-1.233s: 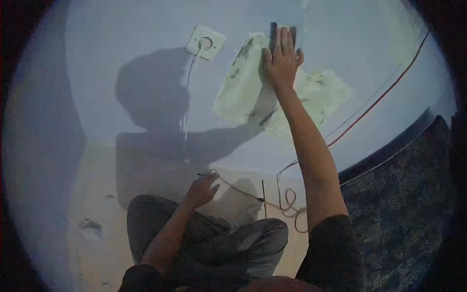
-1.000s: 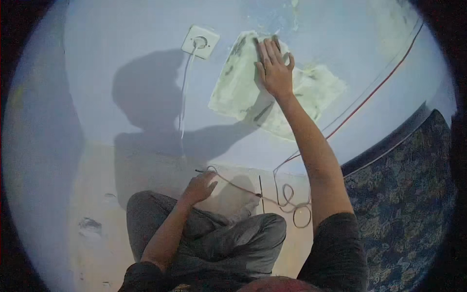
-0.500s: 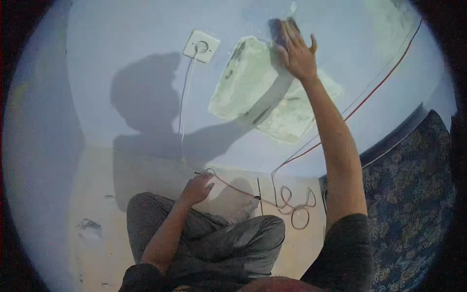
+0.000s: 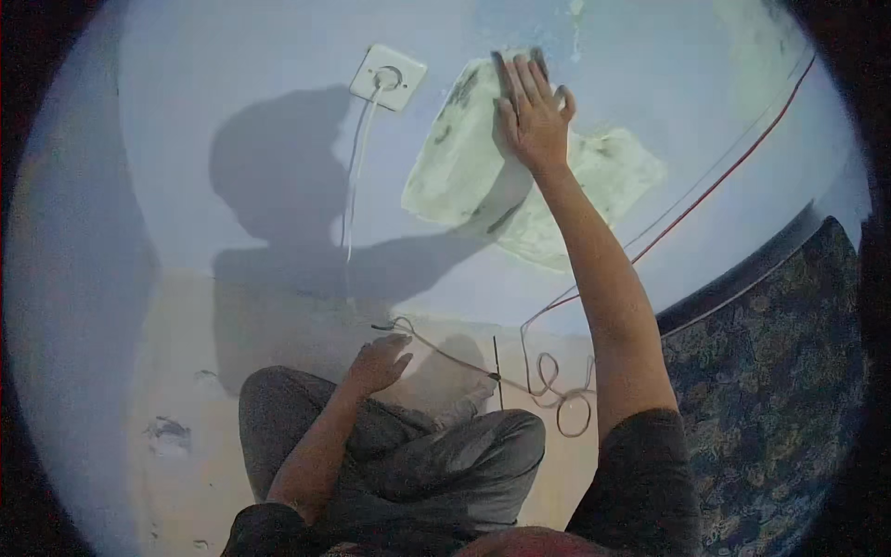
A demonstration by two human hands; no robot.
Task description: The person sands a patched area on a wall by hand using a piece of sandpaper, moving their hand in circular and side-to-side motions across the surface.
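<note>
My right hand [image 4: 534,116] lies on the wall with fingers stretched, pressing a dark flat piece of sandpaper [image 4: 502,74] against it. Edges of the sandpaper show on both sides of the fingers; the rest is hidden under them. It sits at the upper part of a pale, rough patch [image 4: 464,153] on the blue-white wall [image 4: 278,56]. Down by my knee, my left hand [image 4: 379,363] holds nothing, its thumb apart from the fingers. Just beyond its fingertips a thin reddish cable [image 4: 445,354] lies on the floor.
A white socket [image 4: 389,77] with a plugged-in white cord [image 4: 357,176] is left of the patch. A red cable [image 4: 719,181] climbs the wall at right, above a dark patterned surface [image 4: 770,390]. My crossed legs [image 4: 445,464] rest on the floor.
My right hand has slid left and slightly down along the wall with the sandpaper, onto the patch's upper part. My left hand has barely moved.
</note>
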